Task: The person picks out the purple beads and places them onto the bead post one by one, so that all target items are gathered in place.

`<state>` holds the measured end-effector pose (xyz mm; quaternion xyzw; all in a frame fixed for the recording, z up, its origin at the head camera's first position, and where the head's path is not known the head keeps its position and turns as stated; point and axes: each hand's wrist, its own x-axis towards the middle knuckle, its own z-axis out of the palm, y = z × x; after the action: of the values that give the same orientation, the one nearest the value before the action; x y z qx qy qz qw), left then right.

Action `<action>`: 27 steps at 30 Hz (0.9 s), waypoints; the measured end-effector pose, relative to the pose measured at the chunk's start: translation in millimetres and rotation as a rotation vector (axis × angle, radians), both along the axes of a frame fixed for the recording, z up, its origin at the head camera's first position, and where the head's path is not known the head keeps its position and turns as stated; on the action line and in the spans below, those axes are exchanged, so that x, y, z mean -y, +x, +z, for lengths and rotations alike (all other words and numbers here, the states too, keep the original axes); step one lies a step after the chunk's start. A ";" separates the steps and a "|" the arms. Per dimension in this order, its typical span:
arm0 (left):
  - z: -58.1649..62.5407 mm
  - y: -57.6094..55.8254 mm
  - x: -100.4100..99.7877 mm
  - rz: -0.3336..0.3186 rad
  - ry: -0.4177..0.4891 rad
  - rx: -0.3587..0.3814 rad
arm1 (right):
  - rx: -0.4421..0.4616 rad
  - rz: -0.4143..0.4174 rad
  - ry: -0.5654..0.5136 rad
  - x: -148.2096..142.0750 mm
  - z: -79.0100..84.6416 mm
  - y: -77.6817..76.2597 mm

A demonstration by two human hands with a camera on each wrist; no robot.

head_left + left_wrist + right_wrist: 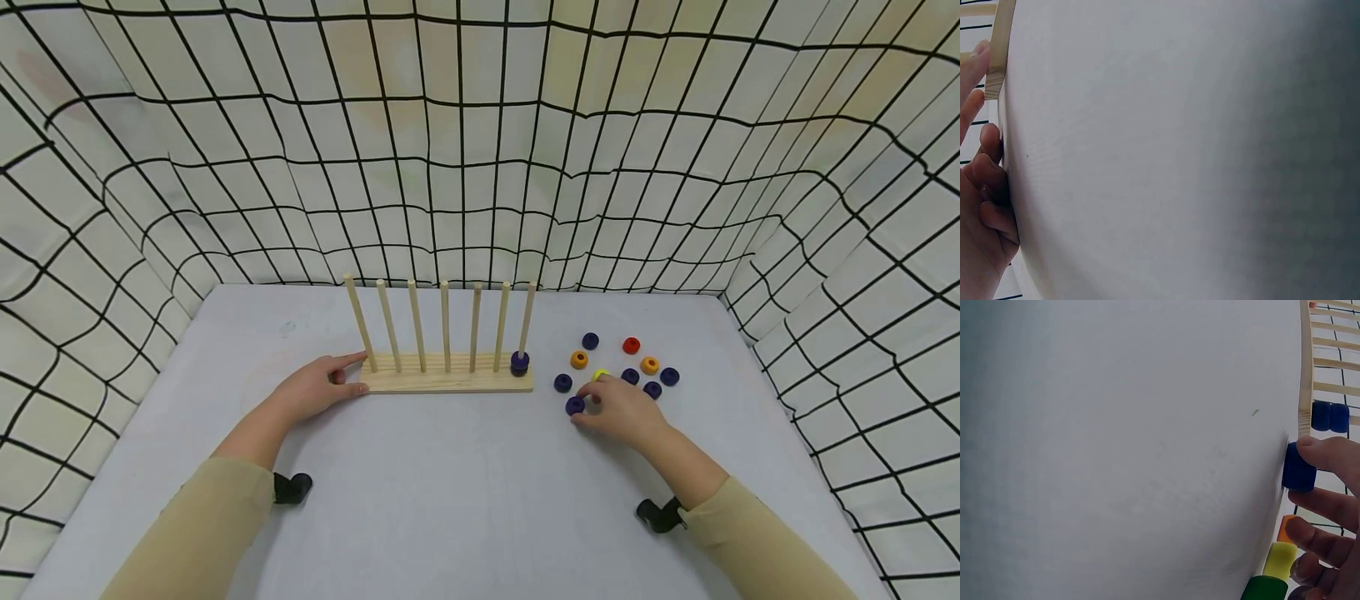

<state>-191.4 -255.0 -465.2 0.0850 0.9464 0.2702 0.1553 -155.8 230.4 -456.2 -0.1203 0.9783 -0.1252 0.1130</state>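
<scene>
A wooden peg rack (450, 382) with several upright pegs stands on the table. My left hand (318, 387) grips its left end between thumb and index finger; the other fingers are curled, seen in the left wrist view. Two dark blue beads (520, 363) are stacked on the rightmost peg. Right of the rack, my right hand (622, 410) pinches another blue bead (1299, 467) between thumb and index finger, low at the table surface. Beneath that hand's other fingers lie a yellow bead (1280, 560) and a green bead (1264, 589), the green one hidden in the head view.
Loose beads are scattered around the right hand: a red bead (632, 345), orange beads (649, 365) and several blue beads (670, 377). A white table (420, 483) carries everything. Black netting (465, 167) over white walls encloses the back and sides.
</scene>
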 end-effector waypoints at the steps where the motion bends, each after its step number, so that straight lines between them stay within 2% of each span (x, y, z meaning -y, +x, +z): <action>1: -0.2 0.0 0.0 0.000 0.000 -0.001 | 0.000 -0.003 -0.002 -0.1 -0.1 -0.2; 27: 0.0 -0.6 -0.5 0.004 -0.004 0.002 | -0.054 -0.039 -0.042 -0.4 1.9 -1.2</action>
<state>-191.9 -254.5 -465.3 0.0824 0.9470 0.2686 0.1557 -157.0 230.8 -454.2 -0.1068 0.9804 -0.1445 0.0813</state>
